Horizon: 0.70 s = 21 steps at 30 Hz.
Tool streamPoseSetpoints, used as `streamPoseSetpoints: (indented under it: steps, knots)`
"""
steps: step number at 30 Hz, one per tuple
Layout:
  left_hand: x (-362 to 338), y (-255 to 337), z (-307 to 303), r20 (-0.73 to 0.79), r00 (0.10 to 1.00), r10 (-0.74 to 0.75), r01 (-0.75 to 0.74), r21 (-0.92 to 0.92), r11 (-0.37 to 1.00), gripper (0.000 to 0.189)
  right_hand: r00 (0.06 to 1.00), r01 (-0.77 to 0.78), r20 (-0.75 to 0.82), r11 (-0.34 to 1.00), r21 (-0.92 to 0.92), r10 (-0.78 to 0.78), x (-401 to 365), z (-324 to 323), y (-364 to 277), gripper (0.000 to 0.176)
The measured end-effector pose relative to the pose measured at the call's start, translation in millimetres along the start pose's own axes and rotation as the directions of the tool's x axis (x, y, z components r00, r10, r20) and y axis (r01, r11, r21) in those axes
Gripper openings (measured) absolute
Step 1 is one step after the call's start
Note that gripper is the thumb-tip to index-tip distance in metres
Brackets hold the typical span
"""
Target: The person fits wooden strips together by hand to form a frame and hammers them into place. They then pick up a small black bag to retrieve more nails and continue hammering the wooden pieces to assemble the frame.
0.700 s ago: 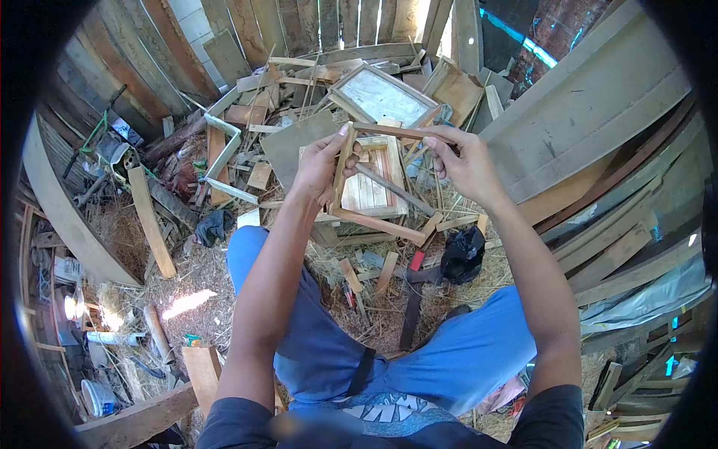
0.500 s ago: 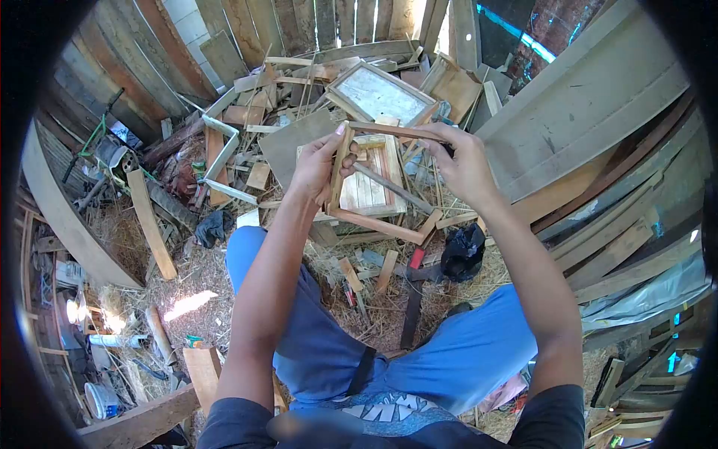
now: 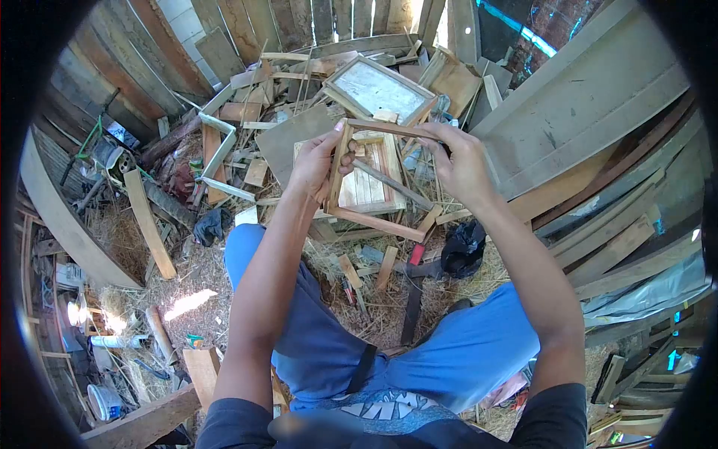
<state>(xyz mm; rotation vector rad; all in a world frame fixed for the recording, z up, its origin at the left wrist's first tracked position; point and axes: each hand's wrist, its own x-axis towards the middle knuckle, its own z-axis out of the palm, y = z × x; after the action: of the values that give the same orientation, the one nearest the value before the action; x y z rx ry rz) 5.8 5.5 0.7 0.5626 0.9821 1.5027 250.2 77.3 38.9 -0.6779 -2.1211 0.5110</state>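
In front of me I hold a partly joined wooden frame (image 3: 378,224) made of narrow strips. My left hand (image 3: 320,165) is closed around its left-hand strip, the thumb on the top corner. A greyish rod (image 3: 393,185), like a tool handle, sticks out to the right from under the left fingers; its other end is hidden by them. The frame's upper strip (image 3: 389,129) runs across to my right hand (image 3: 458,159), whose thumb and fingers pinch its right end. Below the frame lies a pale wooden box-like panel (image 3: 368,187).
Scrap wood and a framed white panel (image 3: 380,91) are heaped ahead. Between my legs are a dark saw-like tool with a red part (image 3: 413,299) and small wood blocks (image 3: 387,268). A black plastic bag (image 3: 462,251) lies right. Long boards (image 3: 591,97) lean along the right side.
Both hands keep their grip on the wooden frame. The upper strip's left end sits slightly higher against the corner, and the view has shifted a little.
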Motion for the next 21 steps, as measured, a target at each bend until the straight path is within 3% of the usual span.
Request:
streamPoseSetpoints:
  steps: [12, 14, 15, 17, 18, 21]
  knots:
    - [-0.2, -4.8, -2.4, 0.013, 1.000, -0.014, 0.014, 0.037, 0.999, 0.034, 0.999, 0.032, 0.009, 0.999, -0.025, -0.031, -6.6, 1.7, 9.3, 0.027]
    - [0.7, -4.6, -3.5, 0.022, 0.991, 0.129, -0.130, 0.218, 0.967, 0.035, 0.994, 0.111, 0.023, 0.993, -0.035, -0.111, -7.3, -0.3, 8.9, 0.027]
    - [2.1, -4.9, -5.8, 0.023, 0.991, 0.133, -0.135, 0.221, 0.966, 0.035, 0.993, 0.115, 0.019, 0.993, -0.034, -0.114, -6.3, -2.9, 4.4, 0.027]
    - [5.4, -5.2, -9.8, 0.092, 0.951, 0.294, -0.305, 0.409, 0.860, 0.038, 0.993, 0.107, 0.050, 0.994, -0.018, -0.106, -3.3, -12.5, -8.4, 0.030]
    - [2.1, -1.5, -5.5, 0.097, 0.950, 0.297, -0.310, 0.410, 0.858, 0.038, 0.993, 0.110, 0.044, 0.994, -0.019, -0.109, -2.3, -16.6, -11.0, 0.030]
    - [-4.8, 5.6, 0.0, 0.230, 0.847, 0.480, -0.531, 0.403, 0.745, 0.043, 0.982, 0.170, 0.091, 0.984, -0.043, -0.166, -1.2, -25.7, -15.4, 0.035]
